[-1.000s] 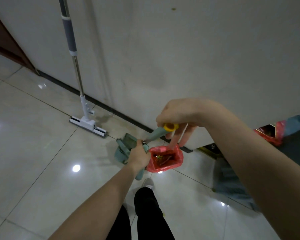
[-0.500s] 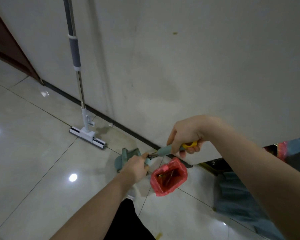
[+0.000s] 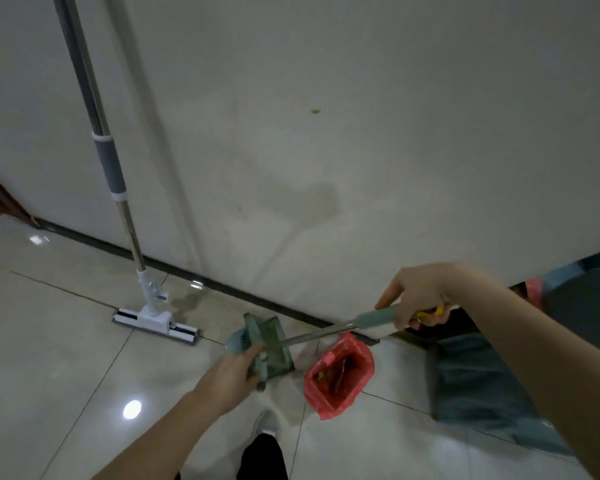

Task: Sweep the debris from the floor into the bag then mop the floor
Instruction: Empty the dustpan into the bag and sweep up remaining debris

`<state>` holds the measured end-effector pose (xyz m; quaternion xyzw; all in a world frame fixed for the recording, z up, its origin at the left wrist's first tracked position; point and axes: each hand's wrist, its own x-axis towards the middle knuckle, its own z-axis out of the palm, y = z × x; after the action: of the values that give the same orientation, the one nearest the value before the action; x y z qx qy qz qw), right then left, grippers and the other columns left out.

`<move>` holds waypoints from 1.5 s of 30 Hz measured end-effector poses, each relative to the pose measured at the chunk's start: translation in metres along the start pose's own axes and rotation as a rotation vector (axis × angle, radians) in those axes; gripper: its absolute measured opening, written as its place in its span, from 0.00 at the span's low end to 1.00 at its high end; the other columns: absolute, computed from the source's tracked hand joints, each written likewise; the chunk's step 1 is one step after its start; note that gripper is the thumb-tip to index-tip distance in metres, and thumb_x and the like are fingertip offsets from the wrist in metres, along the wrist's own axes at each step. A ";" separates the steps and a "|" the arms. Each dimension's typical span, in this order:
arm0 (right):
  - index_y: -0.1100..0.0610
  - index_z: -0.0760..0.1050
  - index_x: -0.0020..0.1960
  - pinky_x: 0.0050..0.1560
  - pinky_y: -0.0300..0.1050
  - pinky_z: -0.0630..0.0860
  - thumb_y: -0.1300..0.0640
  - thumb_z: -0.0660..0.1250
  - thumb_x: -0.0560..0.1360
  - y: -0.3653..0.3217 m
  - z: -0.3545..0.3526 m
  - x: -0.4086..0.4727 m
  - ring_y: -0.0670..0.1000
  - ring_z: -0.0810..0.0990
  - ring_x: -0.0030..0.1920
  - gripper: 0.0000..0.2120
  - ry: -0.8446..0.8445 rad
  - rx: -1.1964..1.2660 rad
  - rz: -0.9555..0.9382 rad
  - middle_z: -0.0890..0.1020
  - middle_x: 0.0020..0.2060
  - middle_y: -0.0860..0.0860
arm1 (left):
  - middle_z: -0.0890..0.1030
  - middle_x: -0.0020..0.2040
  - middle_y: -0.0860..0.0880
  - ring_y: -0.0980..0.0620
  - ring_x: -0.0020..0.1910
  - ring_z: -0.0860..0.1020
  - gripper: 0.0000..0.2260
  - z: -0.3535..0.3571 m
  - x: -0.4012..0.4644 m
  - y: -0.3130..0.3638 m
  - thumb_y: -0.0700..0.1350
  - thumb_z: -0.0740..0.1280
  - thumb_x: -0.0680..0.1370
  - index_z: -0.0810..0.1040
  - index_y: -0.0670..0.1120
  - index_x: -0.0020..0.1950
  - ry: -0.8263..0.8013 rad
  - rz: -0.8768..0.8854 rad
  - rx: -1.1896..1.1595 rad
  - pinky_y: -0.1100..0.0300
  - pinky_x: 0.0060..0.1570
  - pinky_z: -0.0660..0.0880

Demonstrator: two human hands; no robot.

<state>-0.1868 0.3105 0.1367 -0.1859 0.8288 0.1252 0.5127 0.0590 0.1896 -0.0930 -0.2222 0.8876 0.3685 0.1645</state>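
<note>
The red bag (image 3: pixel 338 375) is taken as the landmark; it is sitting on the tiled floor (image 3: pixel 49 341), mouth open and facing upward, with brownish debris (image 3: pixel 340 370) being seen inside it.

Just left of the red bag, the green dustpan (image 3: pixel 271 346) is being held low over the floor, tilted on its side. It is being gripped at its left edge by the left hand (image 3: pixel 231 374), fingers curled round the pan's rim. Whether the pan is touching the tiles cannot be told.

Above and to the right of the red bag, the dustpan handle (image 3: pixel 378 318) is being held by the right hand (image 3: pixel 418 296): fingers are wrapped round the green grip, with the forefinger being laid along it and a yellow end cap (image 3: pixel 430 311) showing behind the palm. A metal shaft is running from that grip down-left to the pan, passing just above the bag's mouth.

Well to the left of the red bag, a mop (image 3: pixel 155 315) is being leaned against the pale wall (image 3: pixel 326 133), its flat white head resting on the floor near the dark skirting.

Right of the red bag, blue fabric (image 3: pixel 475 386) is lying on the floor. Below the bag, a dark trouser leg (image 3: pixel 264 457) and a light shoe are being partly shown.
</note>
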 end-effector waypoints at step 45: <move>0.53 0.72 0.67 0.46 0.43 0.81 0.64 0.55 0.80 -0.026 0.280 0.061 0.50 0.81 0.44 0.19 0.358 0.113 0.379 0.74 0.41 0.49 | 0.80 0.57 0.38 0.37 0.52 0.79 0.24 -0.064 0.070 -0.044 0.43 0.64 0.77 0.67 0.49 0.74 -0.061 0.019 -0.143 0.48 0.48 0.79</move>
<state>0.0245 0.3876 -0.0423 -0.0175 0.9320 0.1376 0.3349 0.0142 0.0965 -0.1076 -0.2138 0.8556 0.4390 0.1717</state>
